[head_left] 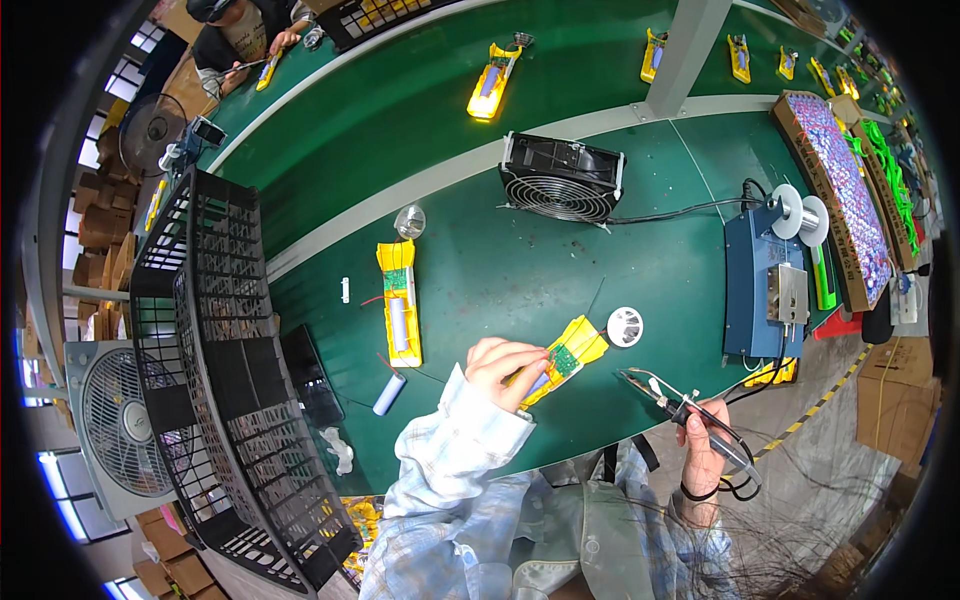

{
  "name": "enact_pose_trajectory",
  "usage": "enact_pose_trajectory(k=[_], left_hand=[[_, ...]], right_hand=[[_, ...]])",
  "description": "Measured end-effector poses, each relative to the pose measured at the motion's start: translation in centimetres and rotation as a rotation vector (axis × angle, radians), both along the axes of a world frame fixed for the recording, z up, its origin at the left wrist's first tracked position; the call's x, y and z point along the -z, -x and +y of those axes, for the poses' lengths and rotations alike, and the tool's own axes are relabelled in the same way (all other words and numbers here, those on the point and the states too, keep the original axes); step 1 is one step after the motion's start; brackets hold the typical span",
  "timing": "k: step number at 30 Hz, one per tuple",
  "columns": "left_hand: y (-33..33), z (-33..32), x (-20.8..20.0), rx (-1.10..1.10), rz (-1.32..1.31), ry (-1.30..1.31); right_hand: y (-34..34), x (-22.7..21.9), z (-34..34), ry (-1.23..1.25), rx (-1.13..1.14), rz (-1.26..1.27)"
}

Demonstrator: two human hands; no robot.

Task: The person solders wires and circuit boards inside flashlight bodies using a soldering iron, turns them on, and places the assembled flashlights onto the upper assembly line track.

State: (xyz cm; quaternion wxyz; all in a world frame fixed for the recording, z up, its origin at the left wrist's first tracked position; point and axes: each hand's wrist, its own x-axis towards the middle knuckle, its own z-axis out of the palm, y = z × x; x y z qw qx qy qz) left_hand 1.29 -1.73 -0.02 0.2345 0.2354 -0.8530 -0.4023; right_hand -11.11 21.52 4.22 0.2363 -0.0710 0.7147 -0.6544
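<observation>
My left hand [503,370] is closed over a yellow flashlight housing [590,345], its fingertips pinching what looks like a red wire at the green circuit board [566,358]. Part of a purple battery cell shows beneath that hand. In my right hand [703,450] is a soldering iron [738,460] with a black cable, its tip pointing toward the housing but apart from it. Beside the housing's far end sits a round silver reflector [625,327]. A second yellow housing [404,345] with board and cell lies to the left, near a loose battery cell [389,394].
A black fan [562,178] stands at the back. To the right are a blue soldering station [752,280] with solder spools [802,215] and a long box of small parts [835,190]. Black crates [230,380] line the left. Across the bench, a person [245,45] handles another housing.
</observation>
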Motion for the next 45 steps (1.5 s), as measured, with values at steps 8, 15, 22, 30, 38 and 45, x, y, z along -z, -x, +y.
enact_pose_trajectory(k=[8, 15, 22, 30, 38, 45], left_hand=[[0.0, -1.0, 1.1, 0.282, 0.104, -0.008], [-0.2, -0.4, 0.4, 0.135, 0.061, -0.276], [-0.1, 0.3, 1.4, 0.217, 0.141, 0.131], [-0.8, 2.5, 0.2, 0.049, -0.087, -0.212], [-1.2, -0.7, -0.3, 0.562, -0.053, 0.231], [-2.0, -0.4, 0.5, 0.322, -0.023, -0.005]], right_hand=[[0.5, 0.2, -0.3, -0.044, -0.002, -0.037], [0.7, 0.3, -1.7, 0.010, -0.045, -0.009], [0.7, 0.5, -1.4, 0.060, -0.023, -0.022], [0.2, 0.9, 0.8, 0.020, -0.027, -0.023], [-0.3, 0.4, 1.7, -0.002, -0.009, -0.017], [-0.2, 0.4, 1.2, 0.008, -0.023, -0.002]])
